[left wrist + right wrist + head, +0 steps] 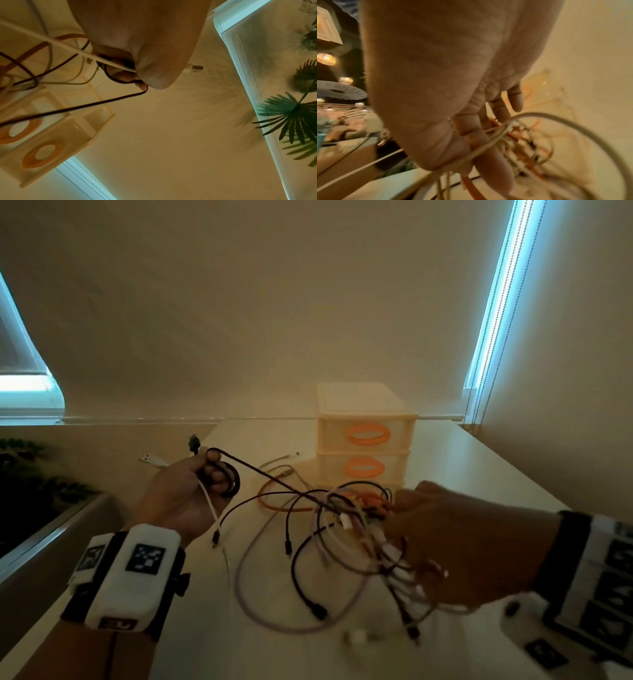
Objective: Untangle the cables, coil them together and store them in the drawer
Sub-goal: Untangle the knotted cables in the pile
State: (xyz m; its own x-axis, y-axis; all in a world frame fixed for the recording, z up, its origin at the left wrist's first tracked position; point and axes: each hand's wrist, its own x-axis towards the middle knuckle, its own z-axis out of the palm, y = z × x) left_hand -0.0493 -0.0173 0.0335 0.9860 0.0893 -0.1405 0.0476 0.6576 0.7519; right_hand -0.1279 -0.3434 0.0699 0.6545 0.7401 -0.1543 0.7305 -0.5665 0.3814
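Hands: 2, left hand (185, 494) and right hand (455, 542). Wrist units: 2, one per wrist.

Drawer box (364, 436): 1. Drawers with orange handles plainly showing: 2, top handle (368, 434) and second handle (363, 466); a lower tier is hidden behind the tangle.

Cables in left fingers: 2, black cable (260, 472) and white cable (207, 498).

Cable tangle (356, 518) at right fingers: 1 bunch; strand count cannot be told. Colours seen: black, white, orange, pale lilac.

Orange cable (274, 505): at least 1.

Plant (295, 111): 1.

Worktop (462, 460): 1.
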